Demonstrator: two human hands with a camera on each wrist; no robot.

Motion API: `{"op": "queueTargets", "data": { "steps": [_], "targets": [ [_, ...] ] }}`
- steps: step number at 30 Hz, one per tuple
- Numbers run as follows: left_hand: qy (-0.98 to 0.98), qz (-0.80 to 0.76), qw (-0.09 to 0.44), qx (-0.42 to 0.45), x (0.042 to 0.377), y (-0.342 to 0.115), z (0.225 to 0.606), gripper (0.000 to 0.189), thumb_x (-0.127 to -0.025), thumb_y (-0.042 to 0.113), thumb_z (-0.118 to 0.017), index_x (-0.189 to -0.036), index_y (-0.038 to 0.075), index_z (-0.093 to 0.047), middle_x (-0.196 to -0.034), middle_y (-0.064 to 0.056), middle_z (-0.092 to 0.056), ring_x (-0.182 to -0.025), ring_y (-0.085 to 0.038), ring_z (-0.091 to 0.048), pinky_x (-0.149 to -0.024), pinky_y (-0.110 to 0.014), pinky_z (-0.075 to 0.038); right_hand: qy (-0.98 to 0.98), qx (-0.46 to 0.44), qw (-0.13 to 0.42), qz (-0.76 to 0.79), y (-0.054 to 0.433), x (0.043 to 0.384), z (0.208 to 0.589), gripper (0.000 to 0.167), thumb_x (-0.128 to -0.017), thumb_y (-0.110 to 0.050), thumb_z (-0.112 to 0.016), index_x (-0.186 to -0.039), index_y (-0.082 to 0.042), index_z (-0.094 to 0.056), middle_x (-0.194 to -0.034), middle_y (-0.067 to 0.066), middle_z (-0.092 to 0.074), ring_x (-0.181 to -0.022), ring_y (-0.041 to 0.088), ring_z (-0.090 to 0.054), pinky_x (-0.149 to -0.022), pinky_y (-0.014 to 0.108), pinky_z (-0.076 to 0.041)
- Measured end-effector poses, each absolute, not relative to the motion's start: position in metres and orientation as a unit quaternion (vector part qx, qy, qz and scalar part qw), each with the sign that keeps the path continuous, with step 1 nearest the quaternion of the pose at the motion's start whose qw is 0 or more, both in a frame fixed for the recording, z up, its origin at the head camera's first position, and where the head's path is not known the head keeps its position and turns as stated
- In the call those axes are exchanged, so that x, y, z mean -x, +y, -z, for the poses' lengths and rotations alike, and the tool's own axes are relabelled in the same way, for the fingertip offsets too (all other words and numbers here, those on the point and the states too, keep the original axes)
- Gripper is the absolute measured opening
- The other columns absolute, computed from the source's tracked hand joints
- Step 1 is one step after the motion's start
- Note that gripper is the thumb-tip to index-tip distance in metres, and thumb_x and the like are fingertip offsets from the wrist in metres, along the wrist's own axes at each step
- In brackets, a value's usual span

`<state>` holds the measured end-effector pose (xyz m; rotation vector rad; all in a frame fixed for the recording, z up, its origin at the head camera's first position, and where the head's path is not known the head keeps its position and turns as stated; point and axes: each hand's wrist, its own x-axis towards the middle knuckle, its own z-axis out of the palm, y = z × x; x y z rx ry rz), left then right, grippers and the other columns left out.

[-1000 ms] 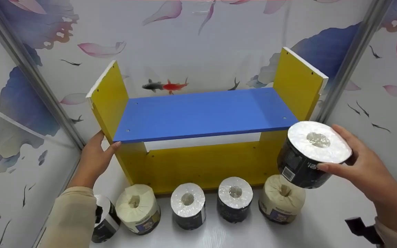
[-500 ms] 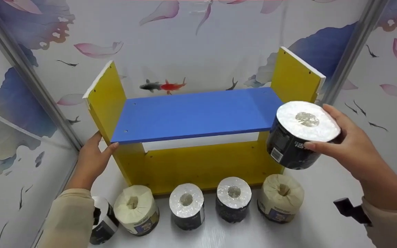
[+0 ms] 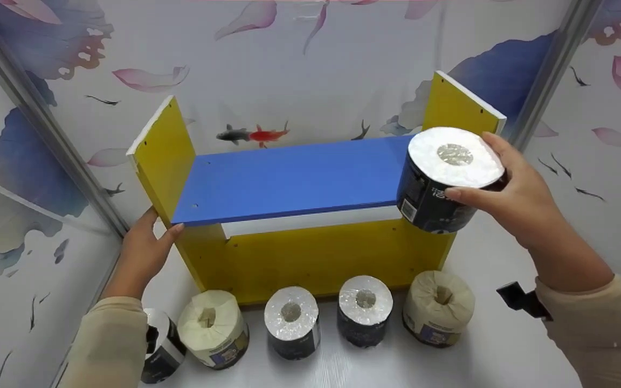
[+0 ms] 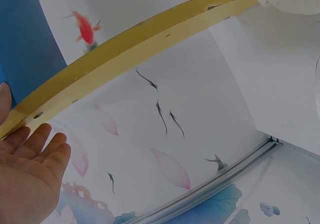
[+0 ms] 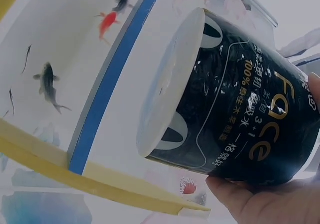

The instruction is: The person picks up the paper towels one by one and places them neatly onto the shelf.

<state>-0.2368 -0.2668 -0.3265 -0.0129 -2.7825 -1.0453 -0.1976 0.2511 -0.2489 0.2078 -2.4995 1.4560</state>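
My right hand (image 3: 526, 199) grips a black-and-white wrapped toilet paper roll (image 3: 453, 156), thumb on its front side. The roll is held in the air, overlapping the right part of the blue board of a yellow-and-blue shelf (image 3: 289, 183). In the right wrist view, the roll (image 5: 240, 104) shows gold "Face" lettering. My left hand (image 3: 146, 253) holds the shelf's left yellow side panel, thumb at the blue board's front corner. The left wrist view shows that hand's fingers (image 4: 42, 146) along the panel's outer side (image 4: 105, 79).
Before the shelf stand a cream-wrapped roll (image 3: 213, 328), a black-wrapped roll (image 3: 292, 323), another black-wrapped roll (image 3: 365, 312) and a cream-wrapped roll (image 3: 439, 310). A further black roll (image 3: 165, 345) is partly behind the left sleeve. Patterned walls with a metal post (image 3: 553, 70) enclose the shelf.
My right hand has raised the toilet paper roll up and leftward, from beside the shelf's right side to in front of the blue board. The left hand keeps its place on the panel.
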Motion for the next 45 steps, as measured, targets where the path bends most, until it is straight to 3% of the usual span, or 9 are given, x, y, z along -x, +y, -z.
{"op": "queueTargets", "data": {
  "steps": [3, 10, 16, 30, 45],
  "targets": [
    [-0.932, 0.353, 0.084, -0.001, 0.236, -0.268, 0.326, 0.074, -0.099, 0.037, -0.054, -0.154, 0.003, -0.019, -0.153, -0.027, -0.026, -0.141, -0.047, -0.021, -0.111, -0.063, -0.022, -0.848, -0.067, 0.127, -0.510, 0.247, 0.205, 0.247, 0.102, -0.083, -0.021, -0.078, -0.157, -0.011, -0.010, -0.154, 0.018, -0.026, -0.135, 0.029, -0.033, -0.110, 0.047, -0.035],
    [-0.931, 0.354, 0.085, -0.002, 0.236, -0.268, 0.324, 0.073, -0.099, 0.036, -0.055, -0.153, 0.002, -0.021, -0.153, -0.027, -0.027, -0.141, -0.047, -0.022, -0.111, -0.063, -0.022, -0.849, -0.039, 0.138, -0.508, 0.242, 0.222, 0.242, 0.105, -0.080, -0.029, -0.081, -0.157, -0.011, -0.010, -0.156, 0.016, -0.023, -0.140, 0.032, -0.028, -0.113, 0.053, -0.027],
    [-0.930, 0.356, 0.089, 0.005, 0.237, -0.268, 0.323, 0.072, -0.099, 0.035, -0.055, -0.153, 0.002, -0.021, -0.152, -0.028, -0.028, -0.141, -0.046, -0.022, -0.110, -0.064, -0.022, -0.849, -0.023, 0.152, -0.505, 0.236, 0.235, 0.240, 0.110, -0.078, -0.035, -0.082, -0.156, -0.008, -0.010, -0.157, 0.016, -0.021, -0.142, 0.033, -0.024, -0.116, 0.052, -0.022],
    [-0.931, 0.352, 0.094, 0.012, 0.238, -0.266, 0.324, 0.070, -0.099, 0.035, -0.056, -0.152, 0.001, -0.025, -0.151, -0.027, -0.030, -0.140, -0.046, -0.024, -0.110, -0.063, -0.024, -0.844, -0.016, 0.171, -0.508, 0.234, 0.263, 0.246, 0.104, -0.076, -0.038, -0.082, -0.154, -0.008, -0.020, -0.148, 0.017, -0.036, -0.132, 0.030, -0.034, -0.113, 0.052, -0.026],
    [-0.931, 0.355, 0.089, 0.004, 0.238, -0.265, 0.323, 0.067, -0.099, 0.029, -0.057, -0.152, 0.001, -0.026, -0.151, -0.027, -0.031, -0.140, -0.046, -0.024, -0.111, -0.063, -0.023, -0.853, 0.004, 0.158, -0.498, 0.223, 0.280, 0.244, 0.113, -0.075, -0.044, -0.082, -0.156, -0.009, -0.012, -0.156, 0.015, -0.026, -0.140, 0.031, -0.027, -0.117, 0.049, -0.019]
  ]
}}
